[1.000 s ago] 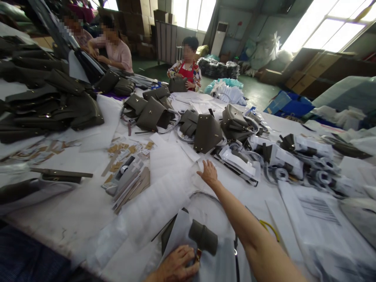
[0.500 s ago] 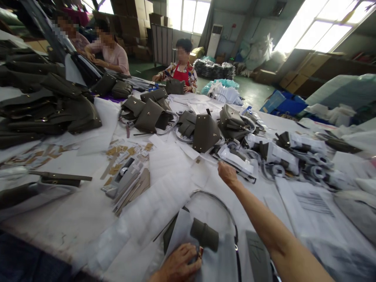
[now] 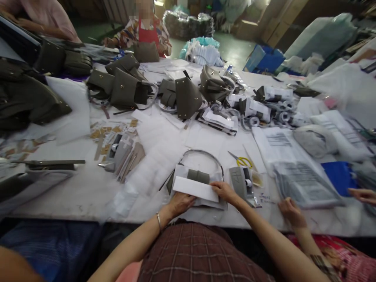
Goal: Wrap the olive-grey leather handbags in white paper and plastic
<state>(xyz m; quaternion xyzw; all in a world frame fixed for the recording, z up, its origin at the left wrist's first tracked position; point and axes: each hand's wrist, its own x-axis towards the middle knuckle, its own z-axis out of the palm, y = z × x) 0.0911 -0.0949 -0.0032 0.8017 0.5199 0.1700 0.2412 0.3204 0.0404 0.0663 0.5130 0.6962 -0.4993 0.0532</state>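
A dark olive handbag lies at the table's front edge, partly wrapped in pale sheet, its curved, wrapped handle arching behind it. Across it slants a white paper strip. My right hand pinches the strip's right end between thumb and fingers. Below the strip's left part, my left hand is closed at the bag's near side, its fingertips partly hidden. A grey tape dispenser stands right of the bag, with yellow-handled scissors behind it.
Several olive bags lie across the table's far side. Tags and a second dispenser are at left. Plastic-wrapped packages lie at right, near a co-worker's hands. Another person in a red apron sits opposite.
My right hand has come back from the middle of the table to the bag, now with the white paper strip. The view has tilted down, bringing the scissors and the co-worker's hands into sight.
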